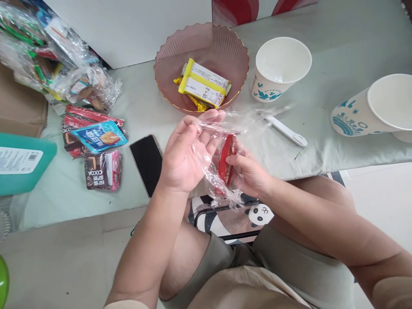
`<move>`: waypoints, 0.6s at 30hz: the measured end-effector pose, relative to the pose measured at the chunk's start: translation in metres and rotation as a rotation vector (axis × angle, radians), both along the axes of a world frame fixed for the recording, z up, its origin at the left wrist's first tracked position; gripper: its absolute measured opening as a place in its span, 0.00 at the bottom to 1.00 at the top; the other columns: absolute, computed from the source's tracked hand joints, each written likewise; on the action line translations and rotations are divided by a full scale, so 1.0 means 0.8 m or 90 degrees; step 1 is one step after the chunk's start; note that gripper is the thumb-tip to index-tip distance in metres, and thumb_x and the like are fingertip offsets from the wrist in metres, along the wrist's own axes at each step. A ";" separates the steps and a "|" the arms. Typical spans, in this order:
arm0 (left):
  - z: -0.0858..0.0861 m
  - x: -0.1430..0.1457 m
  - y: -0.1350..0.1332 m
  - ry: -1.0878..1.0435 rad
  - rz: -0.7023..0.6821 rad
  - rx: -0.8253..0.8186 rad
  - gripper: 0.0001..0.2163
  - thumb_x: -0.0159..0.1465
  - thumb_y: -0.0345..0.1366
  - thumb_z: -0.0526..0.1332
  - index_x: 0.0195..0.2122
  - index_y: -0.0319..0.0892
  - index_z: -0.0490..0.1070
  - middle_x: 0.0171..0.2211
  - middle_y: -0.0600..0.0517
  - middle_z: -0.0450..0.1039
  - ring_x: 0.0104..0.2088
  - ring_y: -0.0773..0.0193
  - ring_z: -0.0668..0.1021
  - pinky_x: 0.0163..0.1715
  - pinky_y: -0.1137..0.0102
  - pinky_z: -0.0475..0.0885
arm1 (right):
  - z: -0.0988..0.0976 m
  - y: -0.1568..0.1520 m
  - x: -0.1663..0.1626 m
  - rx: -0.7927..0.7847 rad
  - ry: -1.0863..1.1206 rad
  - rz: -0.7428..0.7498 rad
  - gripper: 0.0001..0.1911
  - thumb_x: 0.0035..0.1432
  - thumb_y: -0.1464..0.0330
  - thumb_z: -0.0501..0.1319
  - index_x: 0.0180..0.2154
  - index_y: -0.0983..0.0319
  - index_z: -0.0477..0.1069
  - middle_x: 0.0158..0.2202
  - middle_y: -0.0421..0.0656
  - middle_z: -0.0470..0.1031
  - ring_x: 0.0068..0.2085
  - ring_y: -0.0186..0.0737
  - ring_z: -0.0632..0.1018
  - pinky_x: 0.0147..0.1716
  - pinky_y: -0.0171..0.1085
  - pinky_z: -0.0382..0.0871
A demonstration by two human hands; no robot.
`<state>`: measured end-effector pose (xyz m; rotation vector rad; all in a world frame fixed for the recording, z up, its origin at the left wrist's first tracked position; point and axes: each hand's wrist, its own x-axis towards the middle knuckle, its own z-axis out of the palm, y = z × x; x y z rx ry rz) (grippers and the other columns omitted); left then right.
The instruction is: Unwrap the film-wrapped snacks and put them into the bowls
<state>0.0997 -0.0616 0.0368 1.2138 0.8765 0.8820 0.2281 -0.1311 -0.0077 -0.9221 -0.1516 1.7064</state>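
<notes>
Pale table (154, 92), pink bowl (201, 64), phone (148, 163) near, both hands (214, 161) gripping clear wrapper (219, 128) around red snack (226, 159)

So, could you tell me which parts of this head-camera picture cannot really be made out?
- Red packet: label unreadable, edge-on inside the crinkled clear wrap between the left hand and right hand.
- Snack bag, top left: cut by the frame edge, contents blurred by glare.
- Tilted paper cup, right: its print is partly turned away.
- Teal box: cut off at the left edge.
</notes>
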 end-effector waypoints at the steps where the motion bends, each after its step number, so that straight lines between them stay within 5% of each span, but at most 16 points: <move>1: 0.001 -0.003 0.003 0.010 0.017 0.006 0.15 0.71 0.52 0.54 0.34 0.48 0.63 0.57 0.53 0.78 0.67 0.55 0.74 0.58 0.56 0.79 | 0.000 0.000 0.001 -0.006 -0.002 0.004 0.29 0.42 0.72 0.70 0.48 0.54 0.65 0.35 0.33 0.78 0.33 0.36 0.81 0.34 0.38 0.79; 7: 0.005 -0.012 0.013 0.088 0.044 0.074 0.20 0.68 0.62 0.53 0.35 0.50 0.67 0.51 0.50 0.79 0.63 0.51 0.76 0.49 0.56 0.80 | -0.002 -0.003 0.005 -0.005 -0.032 0.100 0.26 0.46 0.67 0.68 0.48 0.55 0.63 0.31 0.36 0.78 0.31 0.43 0.83 0.30 0.42 0.79; 14: -0.020 -0.030 0.036 -0.075 0.173 -0.057 0.15 0.53 0.47 0.69 0.32 0.49 0.65 0.36 0.52 0.71 0.36 0.62 0.76 0.30 0.66 0.74 | -0.004 -0.005 0.012 0.076 -0.222 0.163 0.27 0.51 0.61 0.73 0.49 0.55 0.64 0.30 0.33 0.72 0.26 0.31 0.73 0.25 0.34 0.69; 18: -0.020 -0.040 0.032 0.043 0.070 0.062 0.24 0.50 0.60 0.71 0.39 0.48 0.75 0.43 0.49 0.73 0.42 0.60 0.75 0.31 0.68 0.72 | 0.001 -0.005 0.018 0.108 -0.387 0.203 0.23 0.53 0.62 0.71 0.48 0.57 0.64 0.31 0.34 0.70 0.27 0.31 0.68 0.26 0.35 0.63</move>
